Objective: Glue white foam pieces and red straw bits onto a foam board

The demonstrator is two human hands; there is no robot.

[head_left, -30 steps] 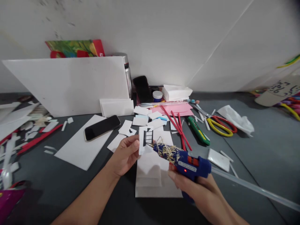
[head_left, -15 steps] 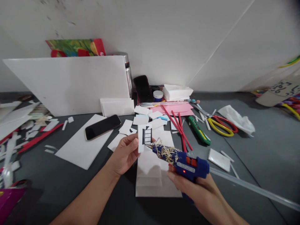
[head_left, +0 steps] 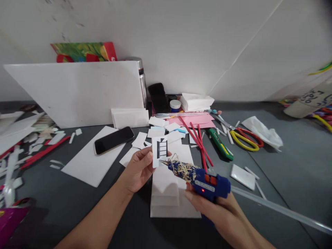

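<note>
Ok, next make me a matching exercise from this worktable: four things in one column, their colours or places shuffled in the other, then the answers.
Things:
1. Glue gun
2. Card with a dark ladder-like pattern
3. Scissors
4. Utility knife

Colours or places:
A. Yellow and red handles
B. Held in the right hand
C. Green body
D. Held in the left hand

Right pairs: 1-B, 2-D, 3-A, 4-C
</note>
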